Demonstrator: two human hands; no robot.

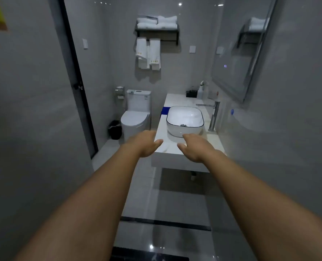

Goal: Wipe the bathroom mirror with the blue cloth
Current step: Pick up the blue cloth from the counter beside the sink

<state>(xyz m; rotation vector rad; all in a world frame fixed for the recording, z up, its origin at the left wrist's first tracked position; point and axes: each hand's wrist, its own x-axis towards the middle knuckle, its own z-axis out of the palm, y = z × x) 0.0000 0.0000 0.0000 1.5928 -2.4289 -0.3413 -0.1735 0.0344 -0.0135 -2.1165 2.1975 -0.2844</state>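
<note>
Both hands empty, fingers loosely apart: left hand (147,143), right hand (195,148). Blue cloth (164,110) overhangs counter edge beside basin (184,120); careless grab could drop it. Mirror (237,59) untouched.

white basin (184,117), toilet (135,117), possibly spray bottle (200,91)

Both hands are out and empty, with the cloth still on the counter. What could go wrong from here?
1. The blue cloth hangs over the counter edge beside the basin; a careless grab might drop it to the floor.
2. The spray bottle and tall faucet stand below the mirror; wide wiping strokes could knock the bottle over.
</note>
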